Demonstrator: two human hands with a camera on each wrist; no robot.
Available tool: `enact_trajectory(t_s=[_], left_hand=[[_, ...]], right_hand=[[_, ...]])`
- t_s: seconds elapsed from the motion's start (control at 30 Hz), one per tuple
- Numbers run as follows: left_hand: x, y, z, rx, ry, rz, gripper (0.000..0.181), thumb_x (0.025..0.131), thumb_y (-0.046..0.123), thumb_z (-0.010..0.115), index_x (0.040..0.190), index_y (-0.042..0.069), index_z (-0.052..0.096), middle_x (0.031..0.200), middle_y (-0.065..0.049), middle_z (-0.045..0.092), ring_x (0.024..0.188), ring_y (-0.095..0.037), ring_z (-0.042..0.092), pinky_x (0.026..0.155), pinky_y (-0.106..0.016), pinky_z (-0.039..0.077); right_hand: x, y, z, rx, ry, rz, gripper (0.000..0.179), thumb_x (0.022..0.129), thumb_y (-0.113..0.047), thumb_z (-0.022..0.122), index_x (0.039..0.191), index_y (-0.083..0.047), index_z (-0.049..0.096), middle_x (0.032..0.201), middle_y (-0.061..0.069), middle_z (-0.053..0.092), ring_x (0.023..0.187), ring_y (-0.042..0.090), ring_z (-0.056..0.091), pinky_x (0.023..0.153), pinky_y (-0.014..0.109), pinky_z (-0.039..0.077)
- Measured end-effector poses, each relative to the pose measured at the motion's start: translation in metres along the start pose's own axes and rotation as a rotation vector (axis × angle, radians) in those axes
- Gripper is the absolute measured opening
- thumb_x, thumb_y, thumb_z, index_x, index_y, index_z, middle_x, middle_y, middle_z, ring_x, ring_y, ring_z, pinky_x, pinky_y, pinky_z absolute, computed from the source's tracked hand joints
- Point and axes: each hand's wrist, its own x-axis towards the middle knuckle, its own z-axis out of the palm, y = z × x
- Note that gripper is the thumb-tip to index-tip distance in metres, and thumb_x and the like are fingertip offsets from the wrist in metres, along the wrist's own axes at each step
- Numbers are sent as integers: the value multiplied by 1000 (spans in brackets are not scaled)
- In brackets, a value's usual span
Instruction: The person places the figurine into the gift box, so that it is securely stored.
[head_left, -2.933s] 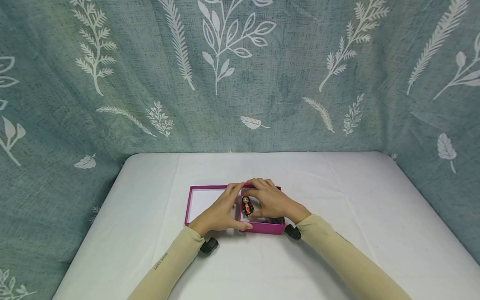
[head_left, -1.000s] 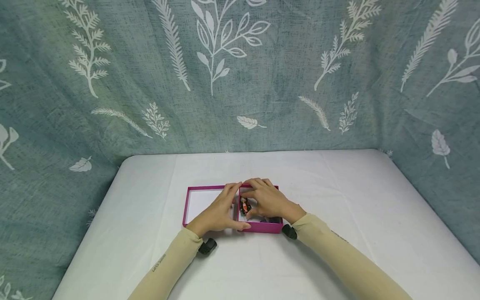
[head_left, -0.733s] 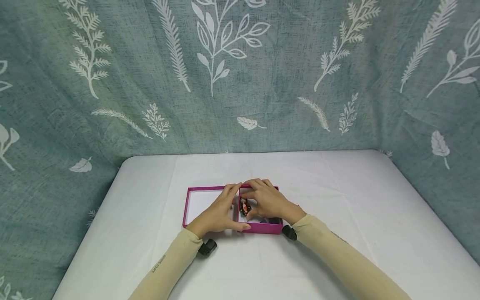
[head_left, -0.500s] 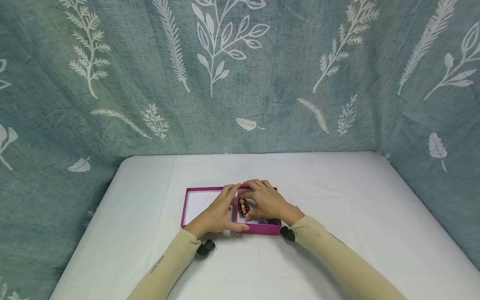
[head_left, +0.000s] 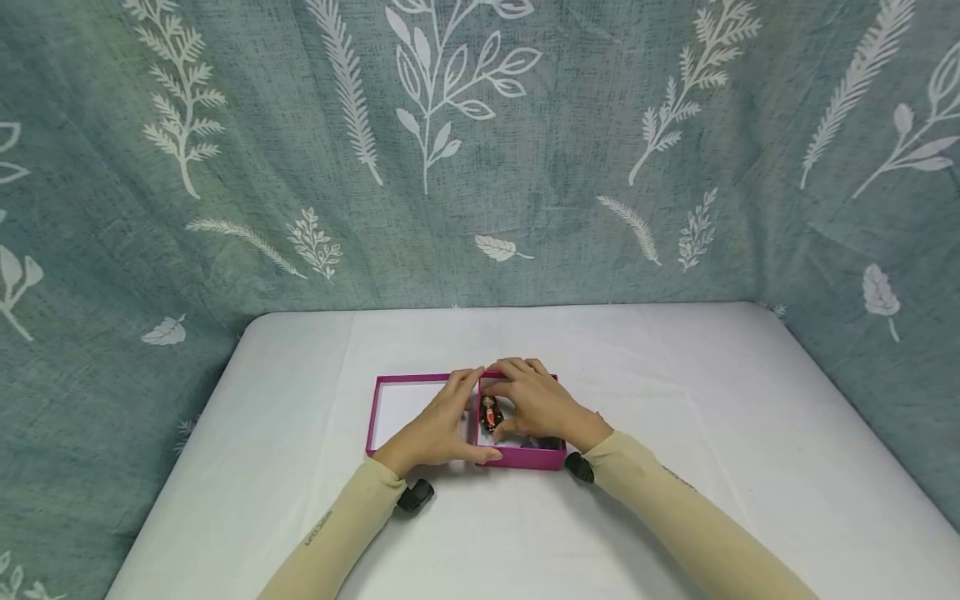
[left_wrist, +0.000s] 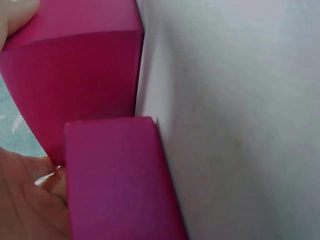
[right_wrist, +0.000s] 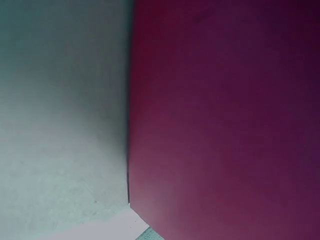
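A small doll (head_left: 491, 414) with dark hair and a red-and-black outfit is in the left part of an open magenta box (head_left: 534, 458). My right hand (head_left: 542, 407) reaches into the box, index finger and thumb curled around the doll's two ends. My left hand (head_left: 438, 429) spans the box's left side, thumb at the front wall and fingers at the far edge. In the left wrist view, the left thumb (left_wrist: 21, 11) presses on the magenta box (left_wrist: 80, 75). Box wall fills most of the right wrist view, where the right hand is hidden.
A shallow magenta lid (head_left: 372, 417) with a white inside lies against the box's left side, partly under my left hand. Dark items (head_left: 547, 443) show near the box's front right corner. A white cloth (head_left: 637, 350) covers the table; a patterned curtain (head_left: 562, 167) hangs behind.
The doll has tilted and turned slightly between the right fingers, and its head shows more than a second ago. Both hands keep nearly the same places; the head view has shifted a little.
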Motion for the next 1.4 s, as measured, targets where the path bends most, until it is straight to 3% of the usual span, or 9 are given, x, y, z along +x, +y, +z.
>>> enact_trajectory(t_s=[0.53, 0.8, 0.97, 1.2, 1.4], left_hand=[[0, 1, 0, 11, -2, 5, 120, 71, 55, 83, 159, 17, 10, 155, -2, 23, 112, -17, 48, 90, -35, 47], [0, 1, 0, 20, -5, -11, 121, 70, 58, 81, 159, 19, 8, 155, 0, 22, 111, -16, 48, 91, -35, 47], [0, 1, -1, 16, -5, -18, 121, 70, 61, 80, 159, 23, 7, 156, 0, 21, 109, -15, 48, 90, -35, 47], [0, 1, -1, 5, -5, -19, 122, 69, 57, 83, 159, 22, 9, 155, -1, 23, 108, -14, 49, 92, -34, 49], [0, 1, -1, 12, -3, -29, 122, 69, 55, 84, 159, 23, 9, 155, -1, 23, 109, -15, 49, 96, -36, 47]], right_hand=[[-2, -1, -5, 31, 10, 6, 65, 63, -54, 86, 115, -18, 72, 138, 9, 52, 132, 29, 44, 104, 52, 37], [-11, 0, -20, 54, 55, -33, 66, 68, -49, 85, 125, -21, 69, 140, 12, 52, 133, 30, 43, 103, 55, 36], [-24, 2, -27, 70, 96, -49, 59, 74, -45, 82, 126, -20, 68, 139, 12, 53, 132, 31, 44, 104, 55, 35], [-51, 0, -36, 142, 161, -20, 40, 82, -37, 79, 114, -15, 73, 136, 9, 55, 129, 29, 46, 102, 53, 37], [-80, 10, -47, 156, 174, 31, 42, 83, -34, 78, 121, -16, 70, 138, 12, 53, 130, 31, 45, 101, 56, 36]])
